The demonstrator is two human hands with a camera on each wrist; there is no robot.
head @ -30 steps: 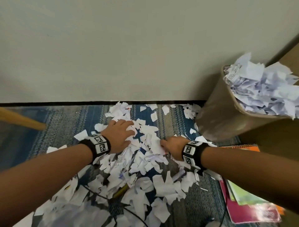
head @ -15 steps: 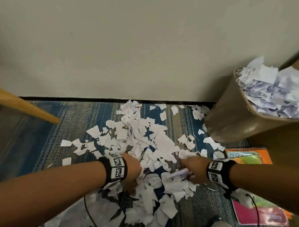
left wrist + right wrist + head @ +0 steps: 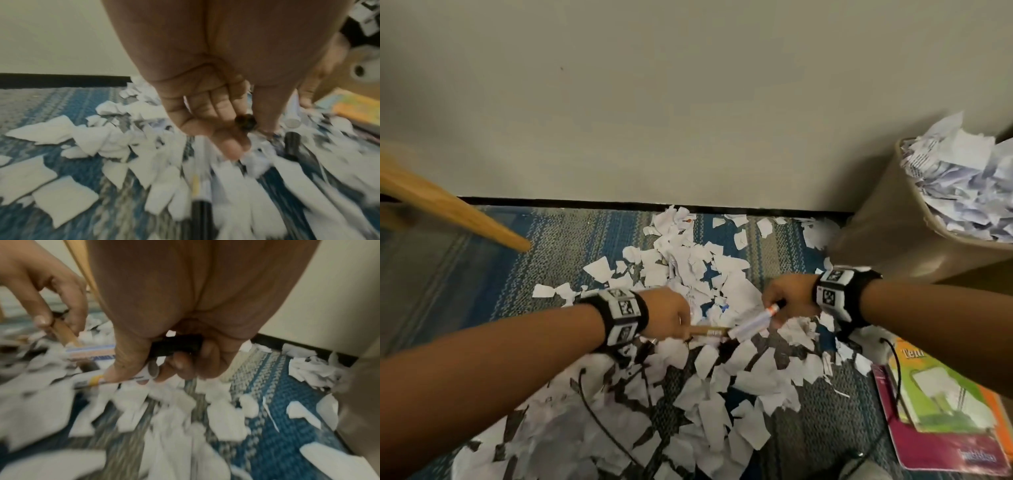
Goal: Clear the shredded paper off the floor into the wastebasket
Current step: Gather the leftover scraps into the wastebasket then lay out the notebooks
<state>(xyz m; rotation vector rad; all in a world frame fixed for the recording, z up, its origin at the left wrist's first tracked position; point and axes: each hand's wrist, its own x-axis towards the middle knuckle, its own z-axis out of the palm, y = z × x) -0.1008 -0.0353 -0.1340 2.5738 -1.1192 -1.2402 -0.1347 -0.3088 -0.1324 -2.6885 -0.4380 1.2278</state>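
White shredded paper [image 3: 688, 270] [image 3: 107, 138] [image 3: 222, 415] lies scattered over the blue striped carpet. A tan wastebasket [image 3: 887, 233] stands at the right against the wall, heaped with paper scraps [image 3: 962, 185]. My left hand [image 3: 671, 318] [image 3: 216, 113] [image 3: 47, 293] pinches a wooden pencil [image 3: 707, 331] [image 3: 63, 332] just above the pile. My right hand [image 3: 787, 298] [image 3: 174, 353] grips a white marker [image 3: 755, 322] [image 3: 92, 352] with a black cap. In the right wrist view a second marker [image 3: 123, 378] with a yellow band shows under its thumb. The pencil tip and marker end nearly meet.
A slanted wooden leg [image 3: 448, 209] reaches the carpet at the left. Notebooks and folders [image 3: 945, 411] lie at the lower right. A black cable [image 3: 599, 421] trails from my left wrist over the paper. More markers [image 3: 292, 142] lie among the scraps. A black baseboard [image 3: 585, 202] runs along the wall.
Both hands drew back from pressing flat on the far pile. The left now pinches a pencil, and the right has lifted a marker off the floor.
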